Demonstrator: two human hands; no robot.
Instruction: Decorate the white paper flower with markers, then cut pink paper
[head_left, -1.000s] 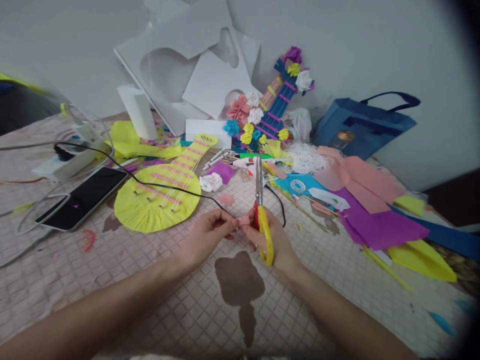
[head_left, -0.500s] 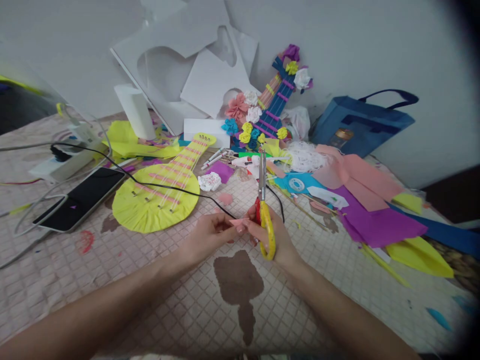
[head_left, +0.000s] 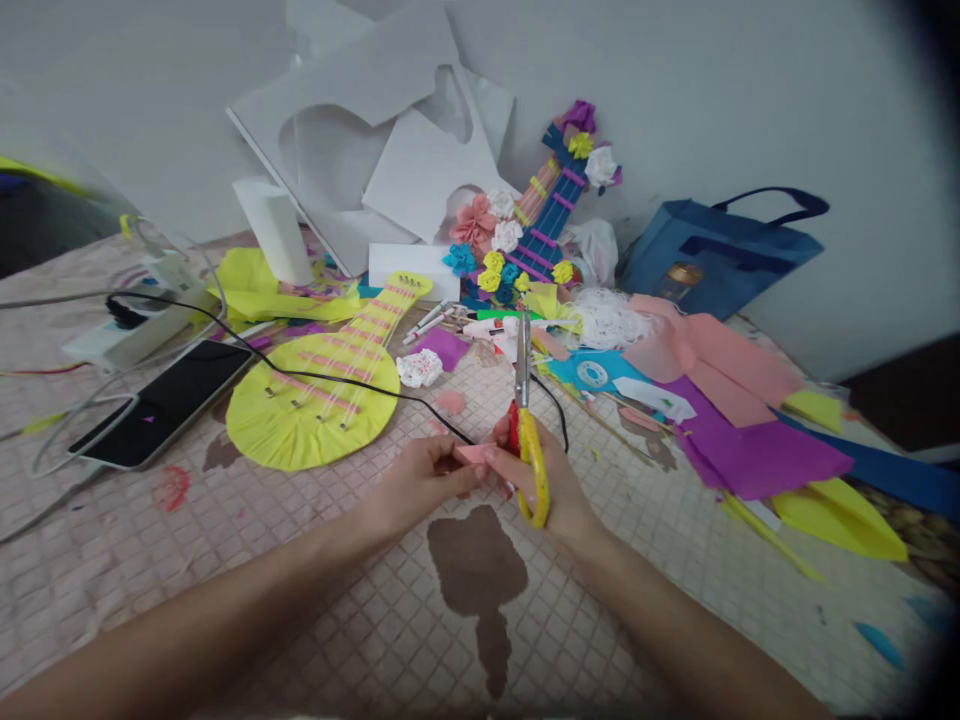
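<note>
A small piece of pink paper (head_left: 472,454) is pinched between the fingertips of my left hand (head_left: 421,478). My right hand (head_left: 559,488) has scissors (head_left: 534,465) with yellow and red handles hooked on it, blades pointing away from me. The thumb and fingertips of that hand also meet the pink paper's right end. Just beyond my left hand lies a yellow paper banjo shape (head_left: 315,440) with pink strips and white strings. A black cord (head_left: 360,381) runs across it toward my hands and passes behind them.
A phone (head_left: 165,400) and a power strip (head_left: 135,325) with cables lie at left. White cut boards (head_left: 337,80) lean on the wall beside a blue paper guitar (head_left: 551,225) with paper flowers. Purple paper (head_left: 757,450), pink sheets (head_left: 720,365) and a blue bag (head_left: 720,255) are at right.
The pink paper has tilted slightly between my fingers and shows more of its face. Both hands stay close together, with the scissors still in my right hand. The view has shifted slightly.
</note>
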